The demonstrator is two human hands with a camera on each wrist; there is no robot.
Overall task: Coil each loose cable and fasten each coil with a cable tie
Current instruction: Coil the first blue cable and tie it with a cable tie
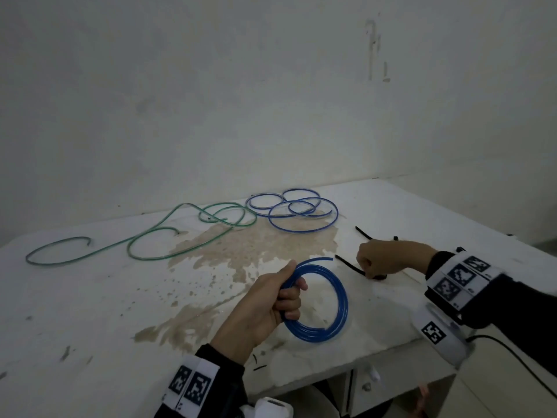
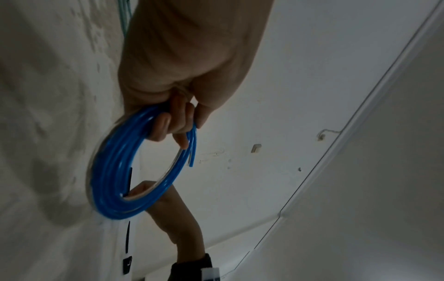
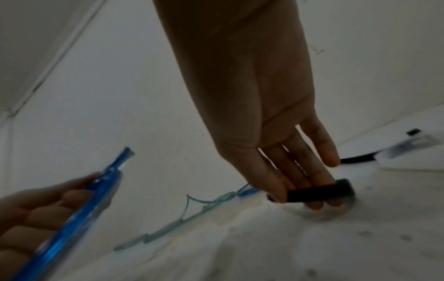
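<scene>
My left hand (image 1: 289, 294) grips a coil of blue cable (image 1: 337, 300) by its left side and holds it just above the table; its fingers (image 2: 177, 125) curl through the coil (image 2: 113, 171). To the right, my right hand (image 1: 372, 262) is down on the table, thumb and fingers pinching a black cable tie (image 1: 348, 263). The right wrist view shows that black cable tie (image 3: 319, 192) lying across the fingers of my right hand (image 3: 298, 201). A loose green cable (image 1: 150, 236) and a loose blue cable (image 1: 297, 209) lie at the back.
The white table (image 1: 90, 312) has a brown stain (image 1: 256, 245) in the middle. A second black cable tie (image 1: 363, 232) lies beyond my right hand. The table's front edge runs just below the coil. A wall stands close behind the table.
</scene>
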